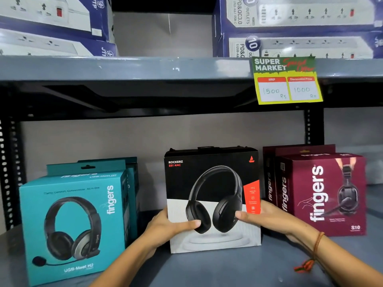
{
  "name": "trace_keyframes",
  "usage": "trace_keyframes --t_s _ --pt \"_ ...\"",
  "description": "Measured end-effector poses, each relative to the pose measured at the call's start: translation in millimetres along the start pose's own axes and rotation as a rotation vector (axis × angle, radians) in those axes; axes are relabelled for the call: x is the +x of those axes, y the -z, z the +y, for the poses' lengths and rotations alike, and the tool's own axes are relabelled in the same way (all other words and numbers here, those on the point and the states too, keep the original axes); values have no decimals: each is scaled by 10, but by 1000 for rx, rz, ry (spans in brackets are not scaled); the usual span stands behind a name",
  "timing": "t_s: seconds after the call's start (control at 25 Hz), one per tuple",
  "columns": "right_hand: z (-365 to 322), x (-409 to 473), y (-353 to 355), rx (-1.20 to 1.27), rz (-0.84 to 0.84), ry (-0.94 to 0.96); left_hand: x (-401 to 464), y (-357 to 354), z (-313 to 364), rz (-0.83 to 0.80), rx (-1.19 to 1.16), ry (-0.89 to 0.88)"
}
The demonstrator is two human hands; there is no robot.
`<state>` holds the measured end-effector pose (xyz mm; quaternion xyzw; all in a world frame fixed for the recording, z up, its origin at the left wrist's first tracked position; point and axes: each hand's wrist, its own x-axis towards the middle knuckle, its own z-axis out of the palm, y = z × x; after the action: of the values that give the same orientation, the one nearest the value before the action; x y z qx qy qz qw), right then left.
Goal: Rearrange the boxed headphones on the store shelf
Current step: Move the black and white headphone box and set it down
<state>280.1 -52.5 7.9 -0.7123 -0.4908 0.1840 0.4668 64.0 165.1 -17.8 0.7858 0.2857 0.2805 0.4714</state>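
Left hand (pixel 165 224) and right hand (pixel 267 216) clamp the glossy black-and-white cardboard box (pixel 213 199), seemingly resting on the shelf (pixel 207 268)

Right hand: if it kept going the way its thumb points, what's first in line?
The right hand already grips the black Rockerz box, thumb pointing left across its front. Straight on, it would likely meet the left hand's thumb.

Bare forearms, orange thread bracelet (pixel 317 244), dangling tassel (pixel 304 266)
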Motion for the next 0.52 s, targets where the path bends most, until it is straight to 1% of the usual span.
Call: trace_keyframes --t_s 0.16,0.2,0.24,0.28,0.36,0.4,0.44,0.48,0.52 --pt "-39 -104 -31 36 8 -3 -119 17 96 -63 -36 -9" --pt "-72 -130 -59 57 34 13 -167 27 131 -75 -54 -17" --pt "-105 -159 -92 68 109 37 -232 21 175 -73 -67 -38" --pt "-143 -179 -132 45 242 75 -304 20 213 -37 -60 -74" --pt "-282 -225 -248 -59 572 184 -497 71 232 112 33 -203" --pt "-386 -274 -331 -96 688 278 -620 125 239 203 107 -313" --pt "-506 -323 -448 -124 752 398 -745 221 231 301 178 -459" --pt "-648 -360 -597 -149 766 523 -851 363 212 402 248 -601" --pt "-793 -377 -780 -176 735 631 -936 541 174 508 307 -716"
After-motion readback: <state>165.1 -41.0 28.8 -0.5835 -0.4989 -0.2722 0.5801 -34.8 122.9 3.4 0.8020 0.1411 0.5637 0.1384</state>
